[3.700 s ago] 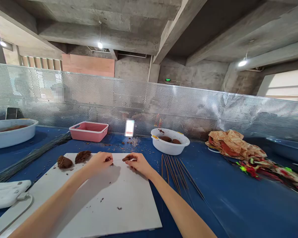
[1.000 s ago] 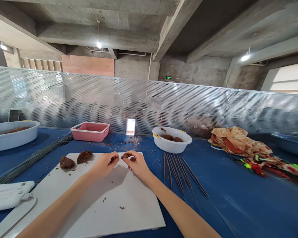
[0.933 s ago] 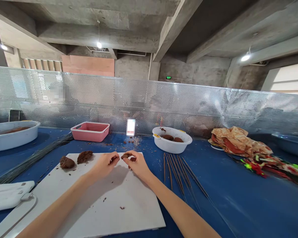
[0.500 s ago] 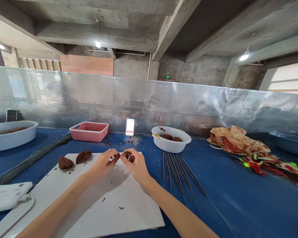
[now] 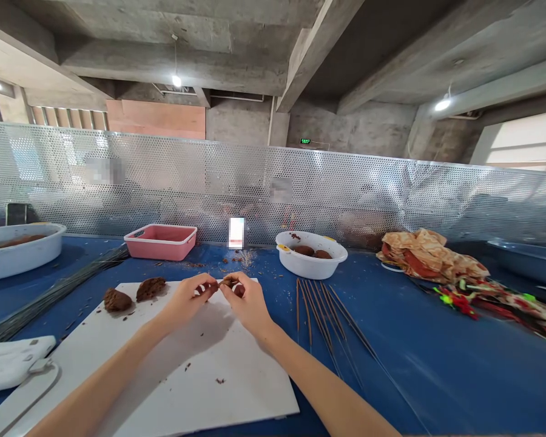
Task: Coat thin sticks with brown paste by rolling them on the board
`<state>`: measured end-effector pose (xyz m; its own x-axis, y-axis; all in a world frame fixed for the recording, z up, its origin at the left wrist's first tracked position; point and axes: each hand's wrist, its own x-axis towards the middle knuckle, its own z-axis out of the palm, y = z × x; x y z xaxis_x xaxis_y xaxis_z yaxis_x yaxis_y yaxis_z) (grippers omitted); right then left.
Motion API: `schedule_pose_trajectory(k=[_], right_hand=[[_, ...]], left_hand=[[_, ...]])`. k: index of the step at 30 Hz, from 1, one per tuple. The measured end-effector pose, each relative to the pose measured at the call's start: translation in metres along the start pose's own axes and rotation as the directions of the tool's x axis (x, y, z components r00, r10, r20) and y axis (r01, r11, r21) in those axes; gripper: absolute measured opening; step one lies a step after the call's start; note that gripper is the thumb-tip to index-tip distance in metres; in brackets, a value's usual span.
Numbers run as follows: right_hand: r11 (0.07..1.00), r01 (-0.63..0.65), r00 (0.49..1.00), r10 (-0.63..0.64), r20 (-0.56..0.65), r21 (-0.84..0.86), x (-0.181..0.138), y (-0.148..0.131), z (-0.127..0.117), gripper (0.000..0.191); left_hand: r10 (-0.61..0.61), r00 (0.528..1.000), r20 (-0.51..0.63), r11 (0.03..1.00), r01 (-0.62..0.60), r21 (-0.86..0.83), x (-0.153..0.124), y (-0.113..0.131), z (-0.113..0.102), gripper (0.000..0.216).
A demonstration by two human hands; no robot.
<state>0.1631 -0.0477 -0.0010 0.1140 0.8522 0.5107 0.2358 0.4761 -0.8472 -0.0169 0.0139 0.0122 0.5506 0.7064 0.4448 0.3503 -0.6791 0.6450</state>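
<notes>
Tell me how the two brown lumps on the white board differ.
The left brown lump is rounder and more humped, while the right brown lump is flatter and longer. The left one lies farther from the person's left hand than the right one does. Both are dark and rough-surfaced, and both rest on the white board.

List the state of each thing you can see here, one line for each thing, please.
Left hand, pinching the small brown lump
Right hand, pinching the same lump
Small brown lump, held between both hands
White board, lying flat, crumbs scattered on it
Two larger brown lumps, resting on the board
White bowl, holding brown lumps
Thin dark sticks, lying fanned out
</notes>
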Motion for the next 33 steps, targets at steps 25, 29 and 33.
schedule_pose_trajectory(k=[25, 29, 33], right_hand=[[0.997, 0.021, 0.998, -0.016, -0.065, 0.072, 0.001, -0.012, -0.008, 0.019], [0.997, 0.031, 0.997, -0.026, -0.067, 0.071, 0.000, -0.015, -0.007, 0.018], [0.998, 0.047, 0.997, -0.044, -0.067, 0.043, -0.001, -0.017, -0.007, 0.016]], left_hand=[[-0.114, 0.993, -0.023, 0.982, 0.109, -0.156, 0.001, -0.002, -0.002, 0.037], [-0.129, 0.992, -0.011, 0.972, 0.124, -0.198, 0.000, 0.000, 0.000, 0.037], [-0.134, 0.991, -0.011, 0.967, 0.129, -0.220, -0.001, 0.005, 0.002, 0.038]])
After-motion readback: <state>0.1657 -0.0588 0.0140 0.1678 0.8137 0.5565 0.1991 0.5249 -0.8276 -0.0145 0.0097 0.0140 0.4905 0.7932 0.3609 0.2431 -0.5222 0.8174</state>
